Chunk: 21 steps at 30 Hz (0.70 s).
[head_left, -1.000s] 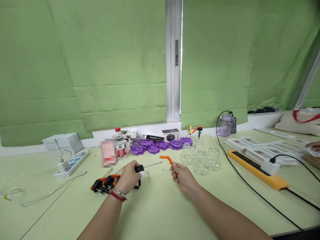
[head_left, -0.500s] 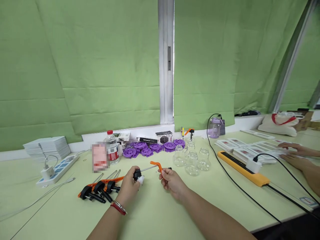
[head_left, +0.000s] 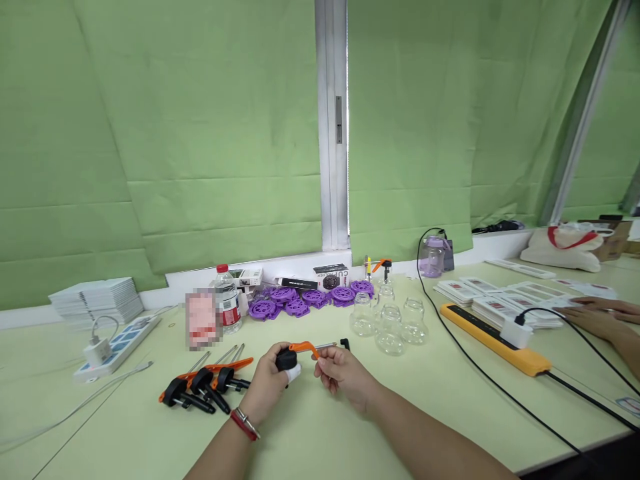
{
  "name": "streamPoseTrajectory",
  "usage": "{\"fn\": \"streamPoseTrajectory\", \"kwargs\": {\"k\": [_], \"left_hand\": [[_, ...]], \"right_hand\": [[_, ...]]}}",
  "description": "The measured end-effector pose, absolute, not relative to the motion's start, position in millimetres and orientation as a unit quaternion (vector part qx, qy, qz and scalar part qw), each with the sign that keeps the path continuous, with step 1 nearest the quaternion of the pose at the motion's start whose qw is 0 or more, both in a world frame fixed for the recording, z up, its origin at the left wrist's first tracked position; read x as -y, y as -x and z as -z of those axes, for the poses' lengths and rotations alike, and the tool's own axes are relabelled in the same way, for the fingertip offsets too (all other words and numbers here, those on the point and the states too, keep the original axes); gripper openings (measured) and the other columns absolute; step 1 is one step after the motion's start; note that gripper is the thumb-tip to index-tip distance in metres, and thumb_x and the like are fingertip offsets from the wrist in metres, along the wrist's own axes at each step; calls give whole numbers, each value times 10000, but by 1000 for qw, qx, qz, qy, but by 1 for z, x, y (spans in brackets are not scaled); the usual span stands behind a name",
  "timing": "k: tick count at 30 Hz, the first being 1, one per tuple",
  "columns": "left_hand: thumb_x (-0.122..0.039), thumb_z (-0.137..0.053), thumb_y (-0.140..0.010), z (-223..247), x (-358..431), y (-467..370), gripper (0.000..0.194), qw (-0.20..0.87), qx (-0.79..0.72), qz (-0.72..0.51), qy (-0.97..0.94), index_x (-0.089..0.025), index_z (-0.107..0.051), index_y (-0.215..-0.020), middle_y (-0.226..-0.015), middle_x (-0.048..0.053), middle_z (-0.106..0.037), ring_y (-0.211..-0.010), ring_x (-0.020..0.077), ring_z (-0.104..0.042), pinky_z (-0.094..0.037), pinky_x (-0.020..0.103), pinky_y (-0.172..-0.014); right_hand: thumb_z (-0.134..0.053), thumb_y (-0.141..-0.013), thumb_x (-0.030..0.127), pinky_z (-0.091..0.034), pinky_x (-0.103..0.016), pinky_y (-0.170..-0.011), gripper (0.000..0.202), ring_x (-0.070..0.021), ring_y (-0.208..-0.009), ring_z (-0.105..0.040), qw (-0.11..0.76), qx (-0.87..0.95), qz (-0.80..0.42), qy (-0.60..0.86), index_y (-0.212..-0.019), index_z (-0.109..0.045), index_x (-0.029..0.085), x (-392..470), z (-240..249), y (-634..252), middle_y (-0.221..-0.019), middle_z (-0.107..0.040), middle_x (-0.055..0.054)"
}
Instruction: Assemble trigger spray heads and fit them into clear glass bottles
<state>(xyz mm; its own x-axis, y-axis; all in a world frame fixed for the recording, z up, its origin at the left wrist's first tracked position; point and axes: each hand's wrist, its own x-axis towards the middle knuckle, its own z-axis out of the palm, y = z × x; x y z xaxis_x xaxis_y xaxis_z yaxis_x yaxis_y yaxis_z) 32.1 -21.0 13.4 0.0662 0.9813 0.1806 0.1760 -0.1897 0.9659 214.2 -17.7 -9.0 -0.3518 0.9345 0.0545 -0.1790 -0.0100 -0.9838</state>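
Observation:
My left hand is closed around a black round cap with a thin metal rod pointing right. Something white shows at its fingertips; what it is I cannot tell. Between thumb and fingers, my right hand pinches the end of a bent orange handle. The handle's other end lies against the black cap, along the rod. Behind the right hand is a small black piece. Left of my left hand lie several similar black caps with rods and orange handles.
Several clear glass jars stand right of centre, behind them purple round parts. A bottle stands at left. Power strips and cables lie on both sides. At far right, another person's hands rest near stacked cards.
The orange handle has moved left along the rod, from its far part to the black cap. My left hand has turned the cap slightly; my right hand keeps its pinch.

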Motion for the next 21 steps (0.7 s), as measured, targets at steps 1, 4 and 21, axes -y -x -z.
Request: {"fn": "streamPoseTrajectory", "kwargs": {"k": [1,4,21], "left_hand": [[-279,-699,-588,-14,21,-33,394,426,-477,-480,-600,-191,-562,-947,-813,14,-593,-725,161,-542,-409,250,-652],[-267,-672,-616,-14,22,-35,368,471,-437,-469,-606,-208,-536,-953,-783,0,-598,-663,145,-548,-395,253,-645],[-403,-504,-810,-20,27,-31,309,656,-301,-511,-467,-127,-595,-913,-647,6,-507,-501,98,-442,-346,261,-522]], "right_hand": [[-642,-701,501,-304,-202,-427,429,-55,-479,-452,450,540,-621,347,-938,-566,152,18,10,-214,-734,-603,3],[-665,-689,490,-302,-203,-431,452,-50,-469,-434,446,534,-629,347,-983,-580,157,19,10,-214,-718,-590,12],[-673,-697,473,-351,-230,-497,484,-71,-518,-430,425,569,-618,337,-1063,-624,159,20,16,-209,-673,-512,17]]}}
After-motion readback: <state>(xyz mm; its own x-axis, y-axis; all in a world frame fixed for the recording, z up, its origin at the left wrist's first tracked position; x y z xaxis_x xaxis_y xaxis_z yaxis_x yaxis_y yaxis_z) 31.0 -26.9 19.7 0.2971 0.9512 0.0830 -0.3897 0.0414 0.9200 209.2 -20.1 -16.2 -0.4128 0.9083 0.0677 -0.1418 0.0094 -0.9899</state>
